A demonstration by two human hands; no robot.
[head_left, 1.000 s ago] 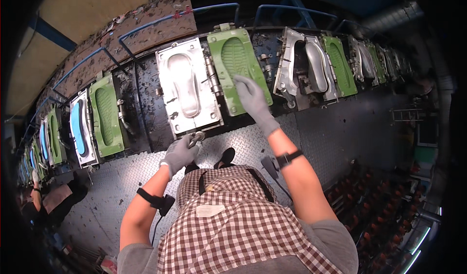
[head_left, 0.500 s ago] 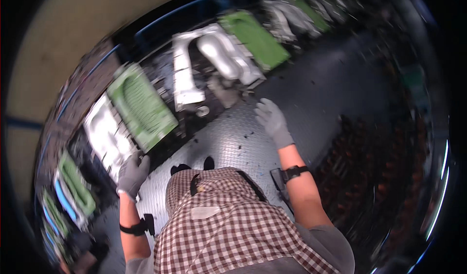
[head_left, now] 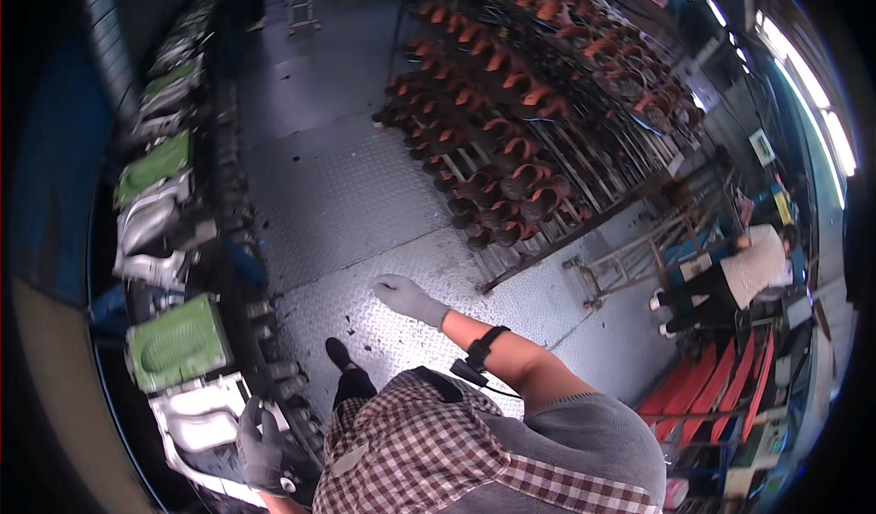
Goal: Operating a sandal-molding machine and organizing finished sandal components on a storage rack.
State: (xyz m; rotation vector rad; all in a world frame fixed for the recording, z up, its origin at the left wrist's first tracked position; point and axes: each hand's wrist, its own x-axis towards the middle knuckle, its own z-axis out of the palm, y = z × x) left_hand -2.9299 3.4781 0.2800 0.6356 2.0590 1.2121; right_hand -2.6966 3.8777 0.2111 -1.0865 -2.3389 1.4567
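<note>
My left hand [head_left: 260, 443], in a dark grey glove, hangs low beside the mould line, right next to a white open mould [head_left: 199, 420]. Whether it holds anything is unclear. My right hand [head_left: 407, 298], in a light grey glove, reaches out flat over the metal tread-plate floor [head_left: 347, 194] with nothing in it. A black band sits on that wrist. A green mould [head_left: 170, 345] lies just beyond the white one, and a silver mould [head_left: 146, 229] and another green one [head_left: 151, 169] follow along the left.
Racks of red-brown shoe forms [head_left: 511, 149] fill the middle and upper right. Another person [head_left: 739, 277] sits at the right near a metal frame [head_left: 630, 263] and red benches [head_left: 721, 395]. My black shoe [head_left: 338, 352] rests on the floor.
My view has swung from facing the mould line to looking along the floor toward the racks. Both hands have come off the moulds; the line now runs down my left.
</note>
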